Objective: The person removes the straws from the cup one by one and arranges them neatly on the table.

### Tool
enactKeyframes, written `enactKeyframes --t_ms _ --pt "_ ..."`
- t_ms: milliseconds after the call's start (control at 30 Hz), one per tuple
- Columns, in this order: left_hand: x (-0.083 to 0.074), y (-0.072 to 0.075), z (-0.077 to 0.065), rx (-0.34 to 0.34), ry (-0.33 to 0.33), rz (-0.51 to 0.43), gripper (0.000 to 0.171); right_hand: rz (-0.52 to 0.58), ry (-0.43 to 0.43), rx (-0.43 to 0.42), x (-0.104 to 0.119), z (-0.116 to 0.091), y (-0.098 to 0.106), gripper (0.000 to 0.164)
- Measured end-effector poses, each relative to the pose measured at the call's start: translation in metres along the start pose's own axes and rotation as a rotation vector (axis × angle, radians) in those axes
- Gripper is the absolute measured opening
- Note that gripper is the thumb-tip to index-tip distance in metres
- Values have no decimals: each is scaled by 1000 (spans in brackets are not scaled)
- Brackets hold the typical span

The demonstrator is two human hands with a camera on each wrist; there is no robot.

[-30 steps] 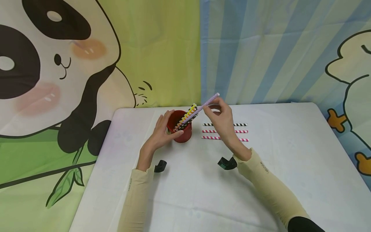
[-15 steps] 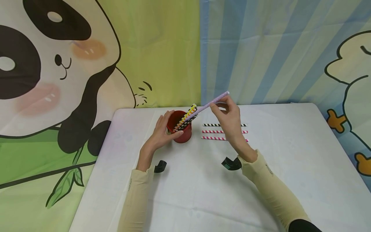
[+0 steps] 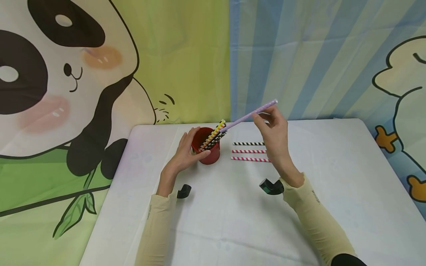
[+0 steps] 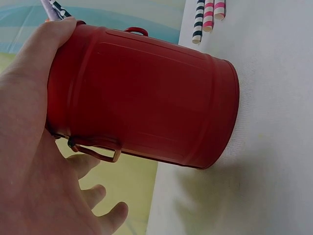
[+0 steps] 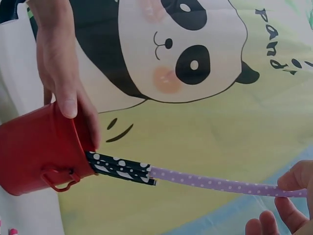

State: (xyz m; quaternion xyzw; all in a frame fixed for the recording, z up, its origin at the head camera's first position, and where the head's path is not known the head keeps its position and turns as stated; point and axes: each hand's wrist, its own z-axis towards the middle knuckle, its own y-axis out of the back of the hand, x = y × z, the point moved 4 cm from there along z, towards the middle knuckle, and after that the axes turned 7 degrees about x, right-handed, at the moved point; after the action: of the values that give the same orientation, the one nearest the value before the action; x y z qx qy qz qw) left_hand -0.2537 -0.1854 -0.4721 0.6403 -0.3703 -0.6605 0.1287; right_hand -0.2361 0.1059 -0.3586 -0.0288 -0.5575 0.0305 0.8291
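A small red metal bucket [image 3: 211,157] with little side handles stands on the table, and my left hand [image 3: 184,153] holds it at the rim, thumb on the near side. Several paper straws lean out of it to the right: yellow-patterned straws [image 3: 215,132] and black straws with white spots [image 5: 120,165]. My right hand [image 3: 275,135] pinches a purple straw with white dots [image 3: 247,116] near its upper end, between thumb and fingers. The purple straw slants down to the left, its lower end at the tips of the black straws, outside the bucket's mouth.
To the right of the bucket lie a black-striped straw [image 3: 247,143] and two red-and-white striped straws [image 3: 247,159], in parallel rows on the white table [image 3: 216,221]. Behind the table hangs a printed curtain [image 3: 186,66]. Black wrist mounts [image 3: 271,187] stick out from both sleeves.
My right hand has moved right and slightly up, drawing the purple straw out from among the straws in the bucket. The left hand and bucket have stayed in place.
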Motion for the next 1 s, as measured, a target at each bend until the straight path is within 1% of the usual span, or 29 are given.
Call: enactKeyframes --t_ms 333,533,667,900,1000 --pt "0 0 0 1 5 -4 91 31 57 -25 17 -1 9 16" --pt "0 -1 0 1 -2 -7 91 -7 59 -21 18 -2 12 17" --pt "0 -1 0 2 -1 -7 91 -64 53 11 13 -3 12 18" --pt "-2 -1 -1 2 8 -7 90 -239 39 103 2 -5 10 22" --pt "-2 -1 -1 1 7 -6 91 -306 32 146 -3 -6 10 21"
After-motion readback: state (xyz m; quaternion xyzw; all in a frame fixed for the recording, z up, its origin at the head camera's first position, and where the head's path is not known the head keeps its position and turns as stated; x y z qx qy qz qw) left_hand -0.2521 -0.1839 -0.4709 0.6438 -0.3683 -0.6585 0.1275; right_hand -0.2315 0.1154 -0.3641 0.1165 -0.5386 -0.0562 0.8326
